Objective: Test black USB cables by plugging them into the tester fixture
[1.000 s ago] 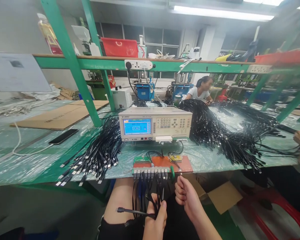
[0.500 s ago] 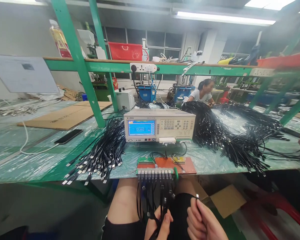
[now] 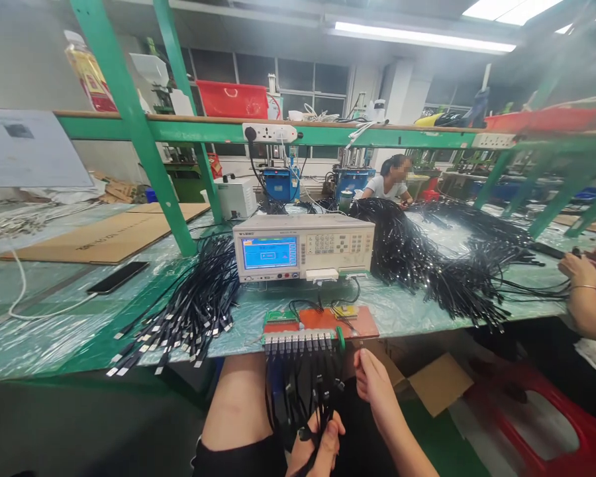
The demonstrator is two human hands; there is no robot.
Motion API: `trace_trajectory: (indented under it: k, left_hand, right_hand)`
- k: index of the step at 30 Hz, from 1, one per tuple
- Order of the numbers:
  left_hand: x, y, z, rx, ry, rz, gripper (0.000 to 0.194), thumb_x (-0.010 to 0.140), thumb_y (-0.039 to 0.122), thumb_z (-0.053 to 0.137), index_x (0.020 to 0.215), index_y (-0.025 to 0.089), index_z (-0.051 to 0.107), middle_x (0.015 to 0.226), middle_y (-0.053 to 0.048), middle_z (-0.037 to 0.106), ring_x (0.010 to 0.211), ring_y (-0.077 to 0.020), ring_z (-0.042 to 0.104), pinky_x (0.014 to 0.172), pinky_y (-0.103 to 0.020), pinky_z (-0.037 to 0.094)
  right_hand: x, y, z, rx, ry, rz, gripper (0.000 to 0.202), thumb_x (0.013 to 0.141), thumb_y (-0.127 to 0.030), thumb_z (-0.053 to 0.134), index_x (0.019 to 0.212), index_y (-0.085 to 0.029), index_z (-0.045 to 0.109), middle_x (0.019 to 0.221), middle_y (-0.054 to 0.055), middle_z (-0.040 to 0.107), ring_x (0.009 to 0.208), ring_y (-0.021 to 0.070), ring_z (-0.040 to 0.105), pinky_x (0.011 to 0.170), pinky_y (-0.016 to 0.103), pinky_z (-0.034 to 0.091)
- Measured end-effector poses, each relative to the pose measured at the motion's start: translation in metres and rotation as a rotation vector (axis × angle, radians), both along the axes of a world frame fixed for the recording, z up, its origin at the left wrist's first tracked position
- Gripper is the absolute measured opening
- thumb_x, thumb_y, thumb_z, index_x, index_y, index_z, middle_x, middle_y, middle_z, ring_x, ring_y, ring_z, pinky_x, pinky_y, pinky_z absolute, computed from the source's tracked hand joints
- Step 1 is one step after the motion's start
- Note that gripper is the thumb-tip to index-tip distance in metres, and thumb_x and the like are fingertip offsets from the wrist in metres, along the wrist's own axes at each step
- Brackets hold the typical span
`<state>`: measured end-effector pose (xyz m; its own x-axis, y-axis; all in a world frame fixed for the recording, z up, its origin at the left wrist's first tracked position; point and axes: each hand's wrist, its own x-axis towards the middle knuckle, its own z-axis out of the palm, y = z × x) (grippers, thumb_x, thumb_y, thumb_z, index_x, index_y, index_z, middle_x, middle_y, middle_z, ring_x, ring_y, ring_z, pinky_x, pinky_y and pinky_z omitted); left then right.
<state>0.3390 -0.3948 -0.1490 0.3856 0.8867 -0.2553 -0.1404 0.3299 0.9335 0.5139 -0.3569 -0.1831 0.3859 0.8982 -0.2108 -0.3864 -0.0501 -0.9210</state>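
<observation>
The left hand is closed around a bundle of black cables, fingers curled, the loose cable ends projecting upward above the grip. The right hand is closed, thumb and forefinger pinched on a small connector tip; the remainder of this part is hidden by the fingers. It is positioned just beside the front edge of the table, to the right of a green ring. Further black cables hang from a connector strip at the front of an orange-red board. Behind the board stands a test instrument with its blue screen lit. A left cable pile and a larger right cable pile flank the instrument. At far right, a co-worker's hand is near the trailing cables.
</observation>
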Motion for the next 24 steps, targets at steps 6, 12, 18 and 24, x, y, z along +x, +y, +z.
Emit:
trace_trajectory:
  k: [6,12,18,24]
  left_hand:
    - [0.007,0.010,-0.021,0.045,-0.012,-0.069,0.069,0.068,0.092,0.057,0.072,0.023,0.058,0.042,0.011,0.029,0.039,-0.0077,0.021,0.043,-0.026,0.017]
    - [0.010,0.014,-0.039,0.088,0.017,-0.058,0.066,0.076,0.089,0.052,0.073,0.022,0.056,0.043,0.011,0.025,0.042,-0.0084,0.020,0.046,-0.027,0.009]
    - [0.005,0.018,-0.034,0.065,0.028,-0.093,0.065,0.078,0.088,0.051,0.075,0.023,0.056,0.043,0.012,0.026,0.040,-0.0082,0.018,0.045,-0.026,0.012]
    - [0.004,0.017,-0.035,0.106,0.045,-0.074,0.061,0.082,0.084,0.050,0.075,0.023,0.054,0.042,0.013,0.025,0.039,-0.0083,0.019,0.044,-0.027,0.013]
  right_hand:
    - [0.006,0.022,-0.012,-0.058,0.034,0.004,0.068,0.063,-0.086,0.070,0.068,-0.022,0.046,0.046,-0.014,0.026,0.037,0.0011,0.013,0.034,0.014,0.010]
    - [0.003,0.027,-0.007,-0.067,0.062,-0.031,0.066,0.063,-0.082,0.073,0.064,-0.023,0.043,0.044,-0.014,0.026,0.036,0.0012,0.013,0.033,0.015,0.010]
    - [0.002,0.023,-0.013,-0.067,0.064,-0.056,0.065,0.067,-0.080,0.073,0.066,-0.022,0.043,0.047,-0.013,0.027,0.038,0.0012,0.014,0.035,0.015,0.010]
    - [0.005,0.024,-0.014,-0.052,0.091,-0.049,0.064,0.066,-0.077,0.076,0.065,-0.022,0.043,0.047,-0.013,0.026,0.037,0.0011,0.014,0.035,0.015,0.010]
